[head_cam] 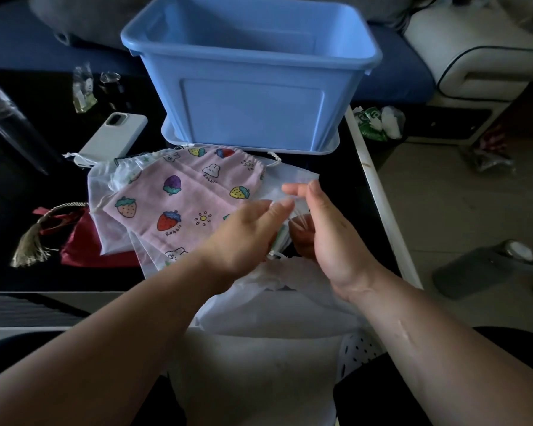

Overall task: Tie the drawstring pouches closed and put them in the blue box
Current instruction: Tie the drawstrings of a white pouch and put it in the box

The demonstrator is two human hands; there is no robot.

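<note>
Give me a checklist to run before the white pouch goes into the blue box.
1. Drawstring in hand: the right hand curls its fingers round the drawstring: ok.
2. Left hand grip: blurred at the fingertips: cannot tell.
3. Knot on the white pouch: the mouth is gathered, but the hands hide the cord ends: cannot tell.
4. Blue box ready: upright, open, standing on its lid: ok.
5. Way to the box: only the flat pink strawberry pouch and the pile under it lie between: ok.
6. All pouches boxed: the pink one and the red tasselled pouch lie outside the box: not ok.
</note>
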